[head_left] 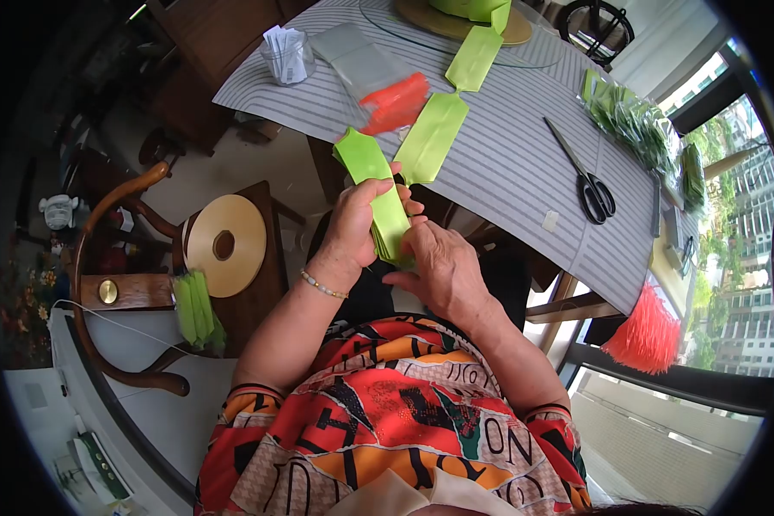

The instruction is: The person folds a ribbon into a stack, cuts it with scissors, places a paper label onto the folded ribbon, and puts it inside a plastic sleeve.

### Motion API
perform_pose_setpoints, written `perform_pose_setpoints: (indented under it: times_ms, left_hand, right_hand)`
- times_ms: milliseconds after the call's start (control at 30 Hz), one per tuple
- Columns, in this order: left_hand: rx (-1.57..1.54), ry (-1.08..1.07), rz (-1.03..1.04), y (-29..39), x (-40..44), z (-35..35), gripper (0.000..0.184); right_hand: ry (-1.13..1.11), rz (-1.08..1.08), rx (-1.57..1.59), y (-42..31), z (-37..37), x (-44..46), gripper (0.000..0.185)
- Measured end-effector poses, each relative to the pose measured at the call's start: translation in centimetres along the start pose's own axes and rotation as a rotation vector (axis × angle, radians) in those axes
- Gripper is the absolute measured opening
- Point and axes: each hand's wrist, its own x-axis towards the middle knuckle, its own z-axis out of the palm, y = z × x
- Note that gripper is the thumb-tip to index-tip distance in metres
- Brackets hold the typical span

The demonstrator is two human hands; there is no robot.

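Green folded strips (pixel 375 193), stacked flat, held at the tabletop's near edge. Left hand (pixel 358 215): fingers closed around the stack, thumb on top. Right hand (pixel 445 265): fingers half curled at its lower end, thumb apart; whether they grip cannot be told. Beyond, a linked green band (pixel 434 138) extends across the striped tabletop (pixel 507 163) to a green roll (pixel 464 9) by the far edge; scissors (pixel 584 172) lie towards the right edge.

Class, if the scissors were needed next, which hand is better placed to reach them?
Probably the right hand: it is nearer the scissors, which lie on that side, while the left hand is wrapped around the green folded strip.
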Motion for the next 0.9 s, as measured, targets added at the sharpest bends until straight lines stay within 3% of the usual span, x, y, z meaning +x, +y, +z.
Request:
perform_pose_setpoints:
  times_ms: [400, 900]
  left_hand:
    - [0.024, 0.026, -0.005, -0.3, -0.1, 0.1, 0.042]
    - [-0.008, -0.032, -0.024, -0.5, -0.9, -0.5, 0.040]
  right_hand:
    - [0.014, 0.089, 0.025, 0.0, 1.2, 0.3, 0.043]
    - [0.025, 0.017, 0.090, 0.3, 1.6, 0.3, 0.046]
